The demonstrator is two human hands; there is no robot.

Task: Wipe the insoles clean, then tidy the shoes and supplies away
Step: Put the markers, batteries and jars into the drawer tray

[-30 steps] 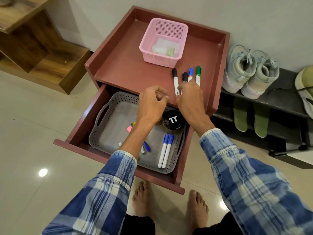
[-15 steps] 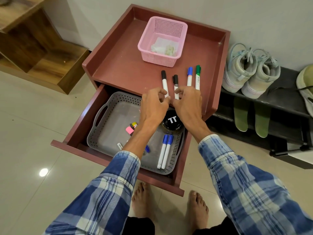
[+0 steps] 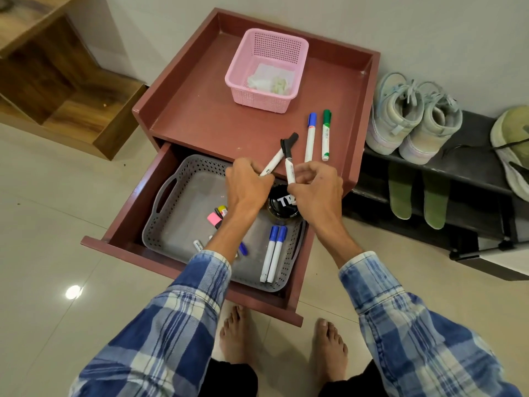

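The fingers (image 3: 255,173) of the left hand (image 3: 246,186) curl around the tail end of a black-capped marker (image 3: 273,161), a slim white plastic barrel that slants up and to the right. The right hand (image 3: 316,189) pinches a second black-capped marker (image 3: 289,167) between thumb and bent fingertips, with its barrel nearly upright. The two markers cross just below their caps. Both hands hover knuckles-up over the back of an open drawer (image 3: 120,233), and the wrists emerge from blue-and-white plaid sleeves (image 3: 183,316).

In the drawer sits a grey plastic tray (image 3: 169,233) with perforated walls and cut-out handles. It holds a round black jar lid (image 3: 282,206) with white lettering, two blue-capped markers (image 3: 273,253) lying side by side, and pink and yellow highlighters (image 3: 217,216). On the smooth red-brown cabinet top (image 3: 200,110), a blue-capped marker (image 3: 310,136) and a green-capped marker (image 3: 325,136) lie parallel, just apart. Behind them a pink mesh basket (image 3: 243,81) holds crumpled white wipes (image 3: 272,80).

A pair of pale, soft-looking high-top sneakers (image 3: 412,118) stands on the top shelf of a black shoe rack (image 3: 472,167) beside the cabinet. Two flat green insoles (image 3: 400,193) show on the shelf beneath, side by side and well apart from both hands.
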